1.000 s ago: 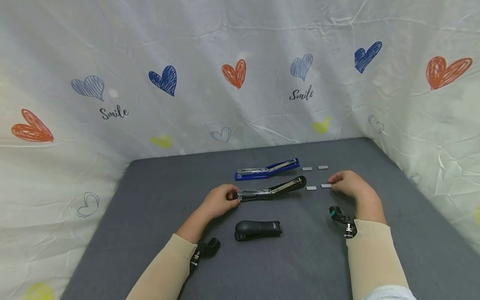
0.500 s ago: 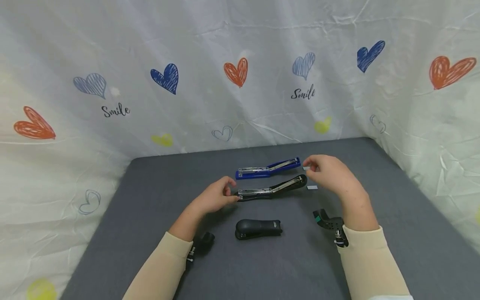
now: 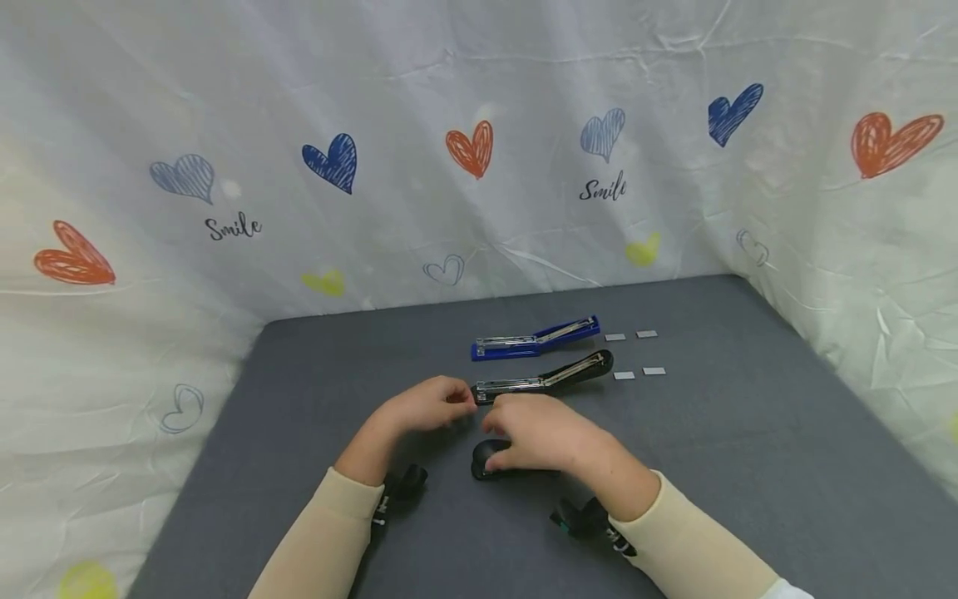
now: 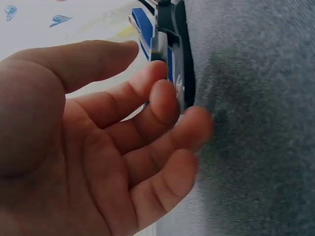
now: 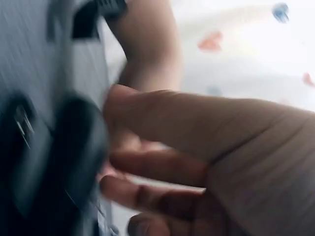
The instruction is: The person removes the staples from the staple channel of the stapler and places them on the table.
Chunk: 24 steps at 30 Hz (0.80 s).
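The grey table has a matt, cloth-like surface and rounded far corners. White sheeting hangs behind it and along both sides, visibly creased, brighter toward the left and right edges. Its print includes an orange heart, a dark blue heart, a yellow heart and the black word "Smile", repeated farther right.

On the far half of the table a blue stapler lies opened out, bent at mid-length. An opened black stapler lies parallel on its near side. Just beyond their right ends are four small pale strips, in two rows of two. A closed black stapler rests nearer the person, partly covered.

The left hand is at the left end of the opened black stapler, fingers loosely bent and grasping nothing; fingertip contact cannot be determined. The right hand is over the closed black stapler, thumb and fingers apart, not clenched. The right wrist view is blurred; whether it touches the stapler cannot be determined. Both forearms wear beige sleeves, with a black device at each wrist.
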Tool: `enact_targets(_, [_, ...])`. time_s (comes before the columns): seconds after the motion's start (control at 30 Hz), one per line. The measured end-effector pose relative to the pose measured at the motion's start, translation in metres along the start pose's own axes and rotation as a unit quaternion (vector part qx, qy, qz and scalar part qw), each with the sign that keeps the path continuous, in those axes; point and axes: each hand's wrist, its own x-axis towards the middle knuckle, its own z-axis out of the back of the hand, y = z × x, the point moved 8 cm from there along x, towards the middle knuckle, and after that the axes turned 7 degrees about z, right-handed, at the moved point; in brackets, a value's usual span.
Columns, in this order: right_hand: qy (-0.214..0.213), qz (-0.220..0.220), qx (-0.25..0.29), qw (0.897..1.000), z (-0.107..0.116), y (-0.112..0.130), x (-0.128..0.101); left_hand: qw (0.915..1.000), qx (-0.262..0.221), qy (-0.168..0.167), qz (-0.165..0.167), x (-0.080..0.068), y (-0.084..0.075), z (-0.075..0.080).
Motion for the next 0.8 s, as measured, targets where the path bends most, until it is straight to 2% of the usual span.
enact_targets(0.1, [0.031,0.001,-0.018,0.999,-0.013,0.008,0.004,1.0000,-0.004,0.008,0.005,0.000,-0.001,-0.001])
enact_targets(0.23, [0.025,0.002,-0.040,0.999,-0.013,0.011,0.007,0.9998,-0.015,0.016,0.001,0.000,-0.002,-0.003])
enact_targets(0.37, [0.013,0.003,-0.034,0.999,-0.015,0.009,0.007,0.9977,-0.009,0.062,-0.025,-0.002,0.000,-0.018])
enact_targets(0.43, [0.004,0.010,-0.034,0.999,-0.018,0.010,0.008,0.9956,-0.009,0.087,-0.035,-0.008,0.003,-0.026])
enact_targets(0.5, [-0.006,0.018,-0.032,0.999,-0.021,0.012,0.008,0.9948,-0.017,0.093,-0.036,-0.016,0.006,-0.033])
enact_targets(0.6, [-0.019,0.023,-0.033,0.999,-0.024,0.014,0.009,0.9964,-0.031,0.071,-0.034,-0.027,0.010,-0.042])
enact_targets(0.7, [-0.024,0.030,-0.031,0.999,-0.024,0.013,0.009,0.9988,-0.026,0.014,-0.039,-0.034,0.007,-0.046])
enact_targets(0.8, [-0.032,0.044,-0.027,0.998,-0.020,0.010,0.008,0.9981,-0.002,-0.042,-0.044,-0.034,0.002,-0.046])
